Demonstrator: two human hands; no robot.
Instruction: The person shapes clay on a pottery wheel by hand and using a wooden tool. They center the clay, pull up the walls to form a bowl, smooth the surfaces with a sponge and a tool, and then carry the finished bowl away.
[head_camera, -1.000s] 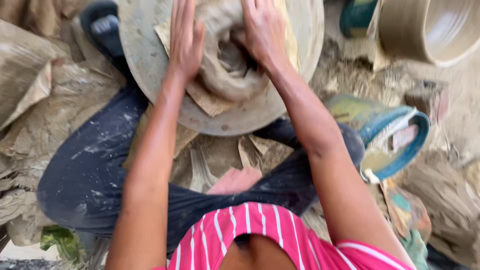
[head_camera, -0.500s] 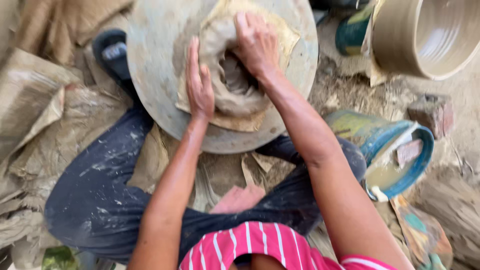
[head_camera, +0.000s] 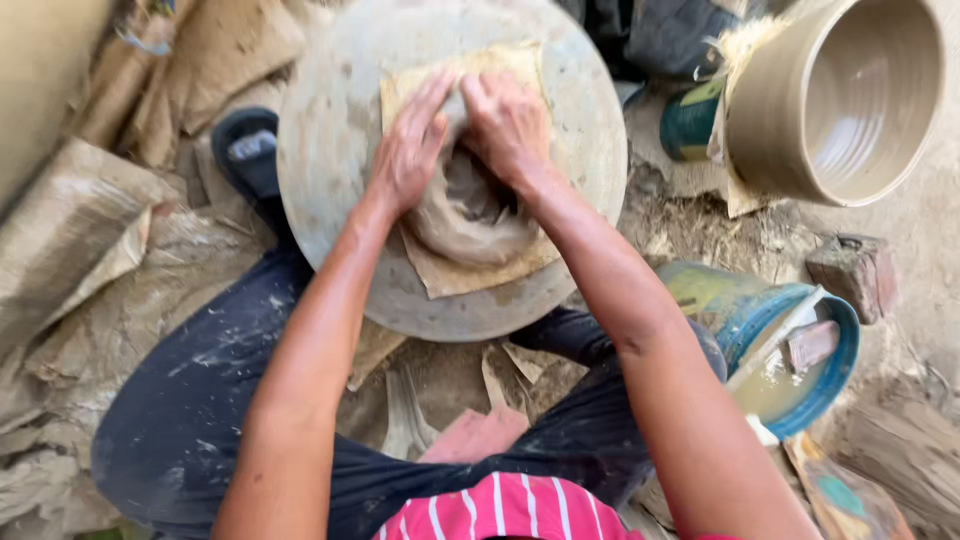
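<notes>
I see bright, even daylight with soft shadows under my arms; the left edge is blurred, and the big clay pot (head_camera: 835, 100) looks slightly washed out.

Both bare forearms reach forward and converge, elbows wide apart and wrists close together. The left hand (head_camera: 410, 150) lies palm down, fingers together and stretched ahead, slightly cupped. The right hand (head_camera: 505, 125) sits just beside it, knuckles raised and fingers curled downward, its wrist bent. The two hands seem to touch at the fingertips, though the angle makes that hard to confirm. Neither hand is clenched.
</notes>
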